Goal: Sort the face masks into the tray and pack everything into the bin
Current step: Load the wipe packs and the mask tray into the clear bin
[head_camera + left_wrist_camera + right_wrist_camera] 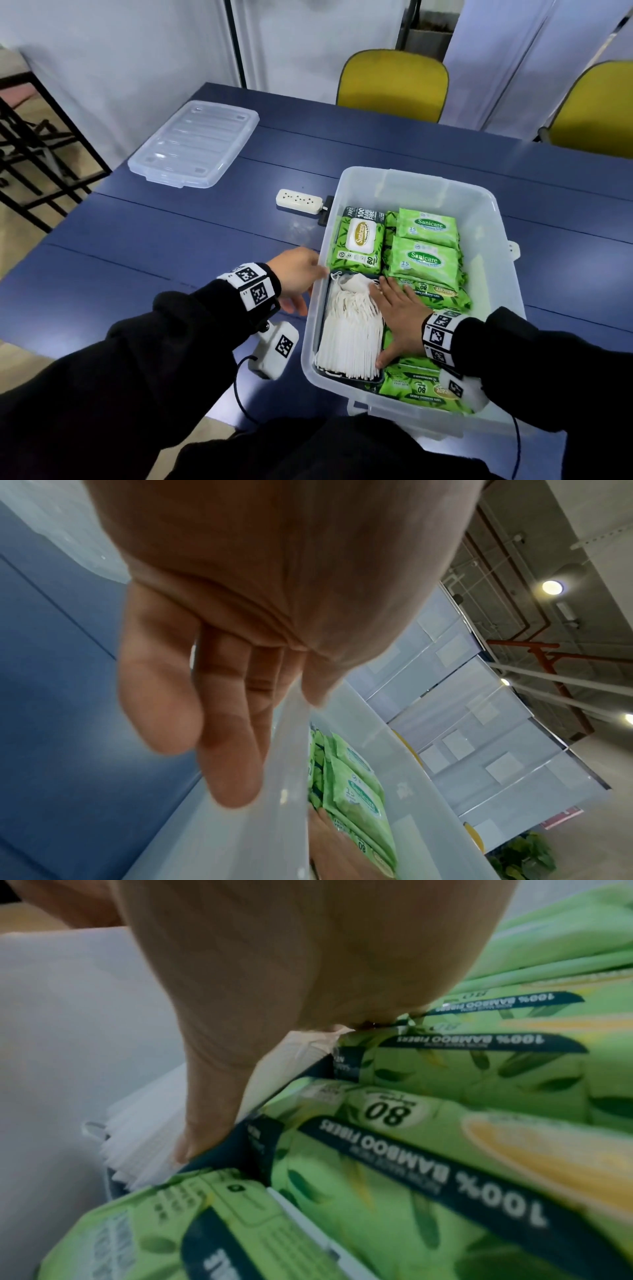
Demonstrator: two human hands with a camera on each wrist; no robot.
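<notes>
A clear plastic bin (pixel 479 195) stands on the blue table. Inside, at its near left, a dark tray (pixel 346 378) holds a stack of white face masks (pixel 349 329). Green wipe packs (pixel 424 260) fill the other parts of the bin. My right hand (pixel 397 315) lies flat with fingers spread over the masks' right edge and the packs beside them. In the right wrist view its thumb (pixel 205 1110) runs down along the masks (pixel 143 1137) next to the wipe packs (pixel 411 1164). My left hand (pixel 298 274) touches the bin's left rim with straight fingers (pixel 226 750) against the wall (pixel 240 831).
The bin's clear lid (pixel 195 144) lies at the table's far left. A white power strip (pixel 298 201) sits just left of the bin's far corner. Two yellow chairs (pixel 392 85) stand beyond the table. A black metal rack is off to the left.
</notes>
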